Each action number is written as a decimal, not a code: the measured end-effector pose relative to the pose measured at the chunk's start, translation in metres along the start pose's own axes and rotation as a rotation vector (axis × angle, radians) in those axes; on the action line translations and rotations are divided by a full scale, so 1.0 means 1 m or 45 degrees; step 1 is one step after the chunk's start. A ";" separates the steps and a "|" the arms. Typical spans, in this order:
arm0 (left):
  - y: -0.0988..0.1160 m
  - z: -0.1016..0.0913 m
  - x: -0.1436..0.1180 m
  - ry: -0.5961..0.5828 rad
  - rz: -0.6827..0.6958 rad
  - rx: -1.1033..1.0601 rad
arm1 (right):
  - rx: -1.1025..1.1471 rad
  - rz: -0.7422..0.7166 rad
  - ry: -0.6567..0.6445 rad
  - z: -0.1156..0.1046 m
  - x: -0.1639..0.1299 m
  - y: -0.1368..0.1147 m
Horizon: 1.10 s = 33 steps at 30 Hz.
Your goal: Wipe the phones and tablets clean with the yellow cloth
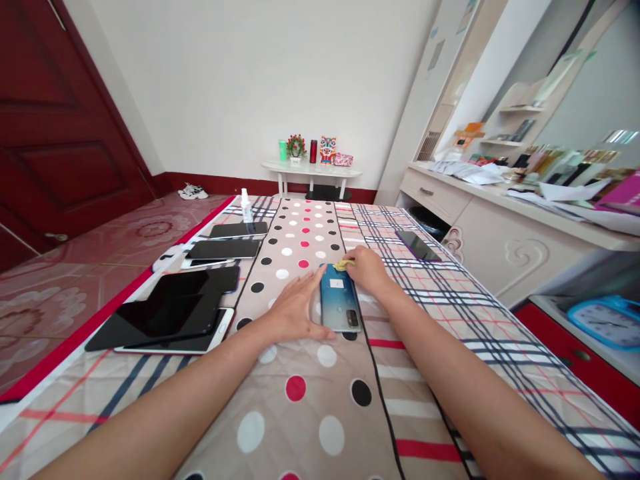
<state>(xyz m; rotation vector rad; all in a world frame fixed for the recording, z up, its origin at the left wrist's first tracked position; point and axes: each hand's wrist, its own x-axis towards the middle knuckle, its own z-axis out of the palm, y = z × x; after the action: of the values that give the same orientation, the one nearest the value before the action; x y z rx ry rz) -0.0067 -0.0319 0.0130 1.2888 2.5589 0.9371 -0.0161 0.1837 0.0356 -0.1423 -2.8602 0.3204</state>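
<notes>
Yellow cloth (342,265) met blue phone (334,300), work apparently midway

The phone lay back-up on the patterned cover (325,388); how much of it had been rubbed could not be told. The left hand (296,305) braced it, thumb spread wide at the near-left corner, fingertips by the far-left one. The right hand (367,268) pinched the cloth at the far edge, fingers curled together. Leftward lay dark-screened devices (175,303), their progress unclear; farther off stood a spray bottle (246,208).

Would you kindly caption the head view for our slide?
Left hand touching a blue phone, right hand holding a yellow cloth.
</notes>
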 end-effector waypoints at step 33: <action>-0.004 0.005 -0.002 0.064 -0.002 0.054 | -0.103 -0.221 -0.556 -0.053 -0.070 -0.023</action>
<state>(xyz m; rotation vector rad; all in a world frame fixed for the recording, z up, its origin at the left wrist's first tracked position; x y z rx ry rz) -0.0066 -0.0330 0.0062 1.2906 2.6308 0.9309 0.0633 0.1633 0.0735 0.1849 -3.2878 0.2229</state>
